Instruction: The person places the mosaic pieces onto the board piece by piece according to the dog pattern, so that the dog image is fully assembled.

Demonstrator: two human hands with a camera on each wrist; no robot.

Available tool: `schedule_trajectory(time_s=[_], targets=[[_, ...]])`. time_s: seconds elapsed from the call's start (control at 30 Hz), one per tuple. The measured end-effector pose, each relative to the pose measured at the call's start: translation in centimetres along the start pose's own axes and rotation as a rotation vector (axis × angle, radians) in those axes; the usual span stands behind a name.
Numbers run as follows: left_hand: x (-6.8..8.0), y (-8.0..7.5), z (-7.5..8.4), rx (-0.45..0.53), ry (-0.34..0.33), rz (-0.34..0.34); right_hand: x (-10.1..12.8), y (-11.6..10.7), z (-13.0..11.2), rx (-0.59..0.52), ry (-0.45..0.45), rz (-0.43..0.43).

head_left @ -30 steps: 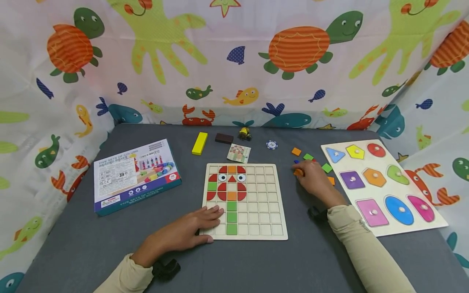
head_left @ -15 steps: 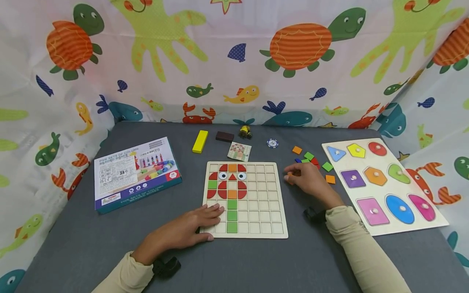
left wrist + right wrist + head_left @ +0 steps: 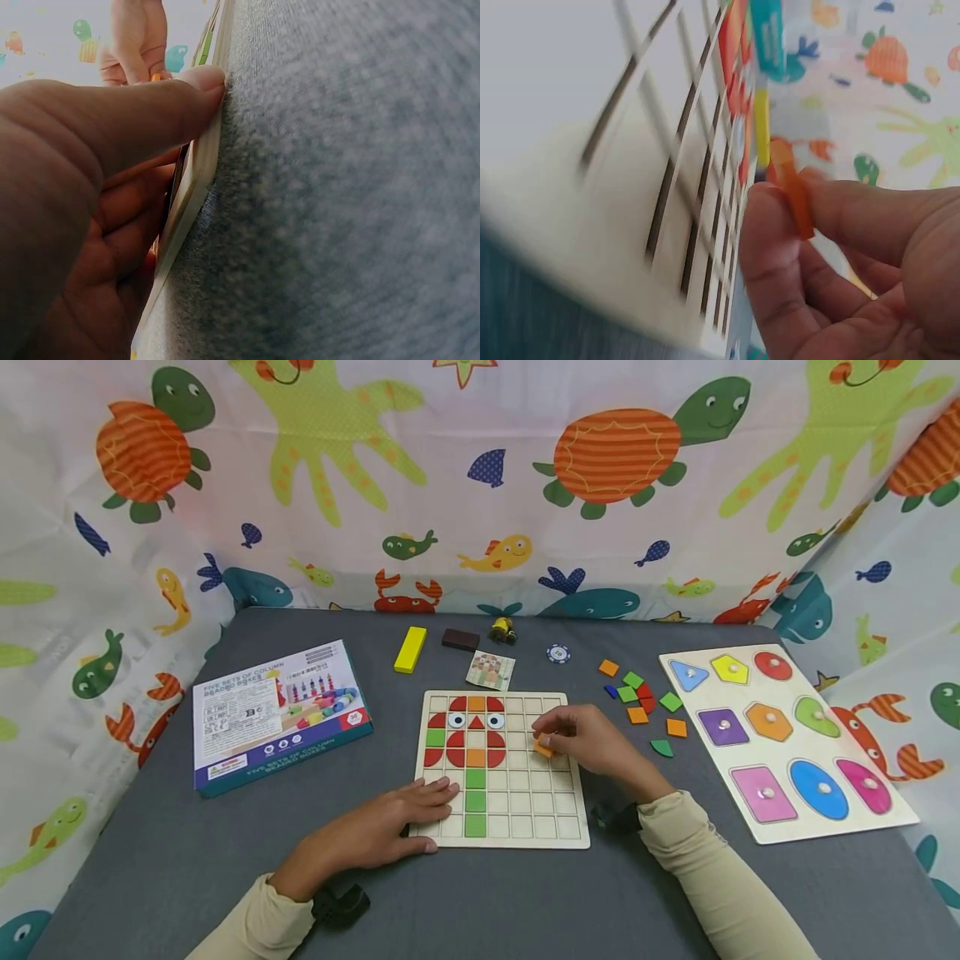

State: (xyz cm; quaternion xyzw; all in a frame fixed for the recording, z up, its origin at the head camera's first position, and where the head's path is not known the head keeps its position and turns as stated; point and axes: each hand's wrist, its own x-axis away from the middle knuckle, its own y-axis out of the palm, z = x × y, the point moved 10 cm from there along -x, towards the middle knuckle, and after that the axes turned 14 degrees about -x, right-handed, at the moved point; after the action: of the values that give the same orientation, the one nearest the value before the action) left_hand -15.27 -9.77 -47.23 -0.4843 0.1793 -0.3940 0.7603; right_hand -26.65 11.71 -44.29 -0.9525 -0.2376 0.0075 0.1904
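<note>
The wooden grid board lies flat in the middle of the table. Red, green and orange pieces and two round eyes form an owl-like figure in its left columns. My left hand rests on the board's near left corner, fingers spread over the surface; in the left wrist view the thumb touches the board's edge. Over the right half of the board, my right hand pinches an orange square tile between thumb and fingertips. A green square tile ends the column near the left fingers.
Loose tiles, including an orange square and a green quarter-round, lie right of the board. Further right is a shape puzzle. Behind stand a picture card and yellow block; a box lies left.
My right hand has moved left from the loose tiles to over the board, carrying the orange tile. My left hand stays on the board's corner.
</note>
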Motion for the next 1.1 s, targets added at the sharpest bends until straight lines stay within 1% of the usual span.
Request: schedule_trajectory(time_s=[0.1,0.2,0.53,0.63,0.8,0.93,1.0,1.1], targets=[[0.0,0.1,0.0,0.001,0.001,-0.002,-0.1,1.2,-0.3,-0.032,0.007,-0.042],[-0.1,0.0,0.1,0.005,0.009,0.0,-0.3,2.2,-0.8,-0.052,0.007,-0.064],[-0.1,0.1,0.0,0.011,0.007,-0.003,-0.6,5.3,-2.2,-0.037,-0.055,-0.141],[-0.1,0.1,0.0,0.013,0.007,0.001,-0.8,6.3,-2.4,0.015,-0.075,-0.154],[0.0,0.0,0.1,0.02,0.009,0.004,-0.6,7.7,-3.0,0.159,-0.134,-0.186],[0.0,0.0,0.1,0.019,0.014,0.009,-0.4,8.4,-3.7,0.262,-0.189,-0.195],[0.0,0.0,0.1,0.014,0.019,0.013,-0.3,8.6,-3.9,0.296,-0.209,-0.193],[0.0,0.0,0.1,0.012,0.022,0.014,-0.3,8.6,-3.8,0.294,-0.204,-0.188]])
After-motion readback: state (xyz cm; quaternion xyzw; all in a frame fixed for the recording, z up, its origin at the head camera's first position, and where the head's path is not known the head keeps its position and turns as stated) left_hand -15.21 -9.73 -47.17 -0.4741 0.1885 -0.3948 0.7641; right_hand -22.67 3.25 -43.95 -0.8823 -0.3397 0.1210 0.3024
